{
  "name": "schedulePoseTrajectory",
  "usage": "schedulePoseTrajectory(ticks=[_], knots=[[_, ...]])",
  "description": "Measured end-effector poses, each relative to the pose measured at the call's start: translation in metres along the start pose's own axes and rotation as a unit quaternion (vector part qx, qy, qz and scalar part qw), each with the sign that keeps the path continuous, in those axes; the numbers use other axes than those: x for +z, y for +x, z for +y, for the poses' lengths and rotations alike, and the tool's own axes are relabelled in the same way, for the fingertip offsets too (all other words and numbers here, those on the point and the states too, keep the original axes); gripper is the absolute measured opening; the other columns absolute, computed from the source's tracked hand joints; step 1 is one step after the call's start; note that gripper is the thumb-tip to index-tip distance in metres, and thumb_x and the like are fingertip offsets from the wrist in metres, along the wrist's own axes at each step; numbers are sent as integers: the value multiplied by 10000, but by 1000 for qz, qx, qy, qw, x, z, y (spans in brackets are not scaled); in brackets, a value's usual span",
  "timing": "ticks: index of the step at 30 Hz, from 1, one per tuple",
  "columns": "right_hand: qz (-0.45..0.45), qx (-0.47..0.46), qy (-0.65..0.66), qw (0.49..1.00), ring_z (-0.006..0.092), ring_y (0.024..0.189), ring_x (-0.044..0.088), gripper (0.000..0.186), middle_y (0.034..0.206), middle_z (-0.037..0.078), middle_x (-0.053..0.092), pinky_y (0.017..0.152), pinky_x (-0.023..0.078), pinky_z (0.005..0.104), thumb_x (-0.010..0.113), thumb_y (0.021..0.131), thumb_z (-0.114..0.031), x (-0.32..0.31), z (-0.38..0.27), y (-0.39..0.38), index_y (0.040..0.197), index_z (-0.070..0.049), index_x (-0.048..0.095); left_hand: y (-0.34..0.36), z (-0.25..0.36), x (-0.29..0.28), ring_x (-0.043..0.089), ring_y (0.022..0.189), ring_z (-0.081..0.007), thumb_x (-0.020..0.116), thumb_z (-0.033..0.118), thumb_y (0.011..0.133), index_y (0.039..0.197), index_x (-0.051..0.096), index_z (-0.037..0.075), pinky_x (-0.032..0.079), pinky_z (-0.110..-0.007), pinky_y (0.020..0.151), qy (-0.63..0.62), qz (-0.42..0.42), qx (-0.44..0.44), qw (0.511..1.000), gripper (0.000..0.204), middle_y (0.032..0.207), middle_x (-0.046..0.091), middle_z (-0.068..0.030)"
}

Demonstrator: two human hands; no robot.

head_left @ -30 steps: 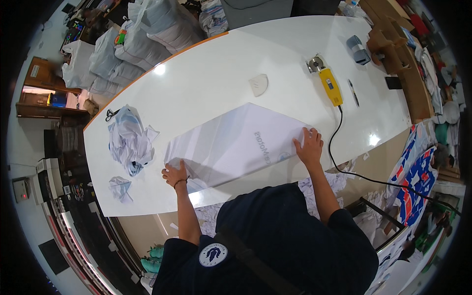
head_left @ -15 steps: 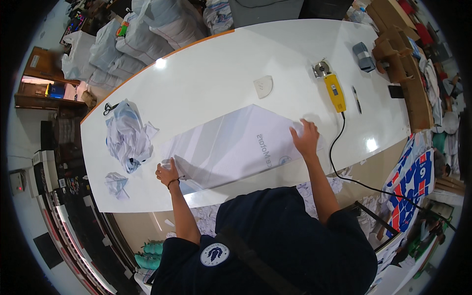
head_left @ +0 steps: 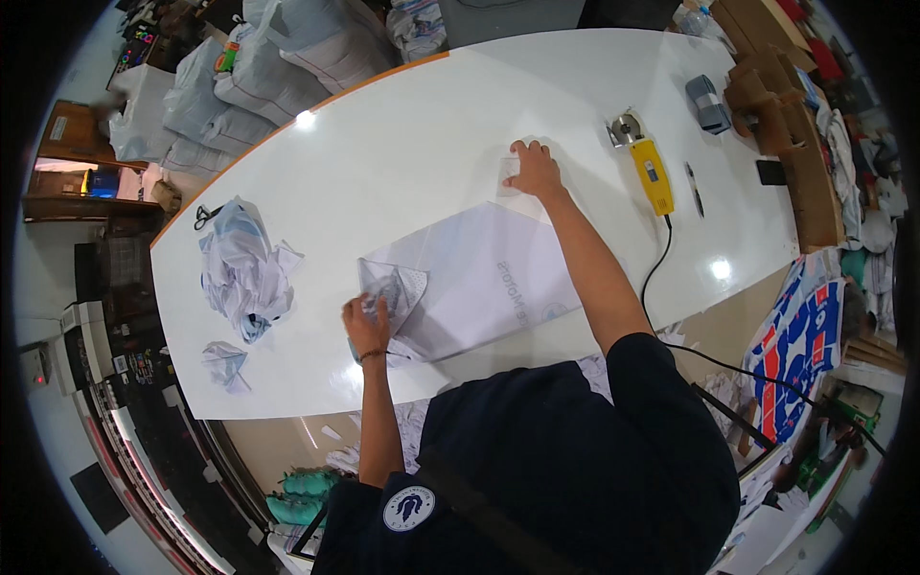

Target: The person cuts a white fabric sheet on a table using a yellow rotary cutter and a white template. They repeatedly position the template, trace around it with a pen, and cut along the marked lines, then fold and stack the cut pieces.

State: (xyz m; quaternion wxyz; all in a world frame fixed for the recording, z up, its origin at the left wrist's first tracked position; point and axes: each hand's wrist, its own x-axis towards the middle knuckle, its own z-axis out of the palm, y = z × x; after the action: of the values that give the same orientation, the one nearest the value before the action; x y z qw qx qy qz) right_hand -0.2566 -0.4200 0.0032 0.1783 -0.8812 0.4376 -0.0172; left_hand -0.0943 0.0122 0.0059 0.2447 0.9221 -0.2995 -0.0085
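Observation:
A large pale printed fabric panel [head_left: 479, 278], white with light grey-blue bands, lies on the white table in front of me. At its left end, my left hand [head_left: 367, 326] grips the fabric, whose end is bunched and folded over toward the middle. Beyond the panel's far edge, my right hand [head_left: 537, 172] reaches out, its fingers curled over a small whitish quarter-round template [head_left: 508, 176]. The hand covers much of the template, and my right forearm hides the panel's right end.
A yellow electric round-blade cutter [head_left: 652, 177] lies at the right, its black cord running off the near edge. Beside it are a pen [head_left: 694, 190], a black phone-like object [head_left: 770, 172] and a grey bundle [head_left: 707, 103]. Crumpled fabric [head_left: 247, 264] and black-handled scissors [head_left: 203, 218] lie left.
My right hand has left the panel's right end and moved up to the quarter-round template. My left hand has shifted right, and the panel's left end is now folded over and bunched.

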Motion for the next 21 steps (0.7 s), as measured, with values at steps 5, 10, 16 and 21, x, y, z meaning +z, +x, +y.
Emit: schedulePoseTrajectory(ticks=[5,10,16,21], knots=[[15,12,403,915,285,924,672,351,917,84,677,833,538,390,773,757,-204,-15,76,-30,1062,-48,692,-3,2,19,617,1025,-435,764,351,838,1019,658,-11,503,-494,877,79,-42,-43,995,419,1043,654,-246],[31,107,715,690,289,987,713,396,1041,167,699,702,573,362,641,800,-68,-92,109,-141,1162,93,637,15,-30,15,657,867,-469,755,316,839,887,630,-30,523,-526,766,69,-90,-79,990,371,848,668,-257],[77,144,752,639,283,936,727,420,1059,166,708,598,573,349,651,869,-104,-91,119,-259,1238,90,600,35,-34,-3,626,1019,-418,785,280,808,1069,654,14,493,-497,901,191,24,-49,980,396,1052,662,-223],[81,186,695,690,158,769,699,360,1013,123,717,537,527,272,725,895,-106,-25,124,-309,1203,25,592,24,58,13,642,966,-303,809,194,805,1159,672,30,518,-404,865,-93,-65,78,991,413,1085,664,-154]])
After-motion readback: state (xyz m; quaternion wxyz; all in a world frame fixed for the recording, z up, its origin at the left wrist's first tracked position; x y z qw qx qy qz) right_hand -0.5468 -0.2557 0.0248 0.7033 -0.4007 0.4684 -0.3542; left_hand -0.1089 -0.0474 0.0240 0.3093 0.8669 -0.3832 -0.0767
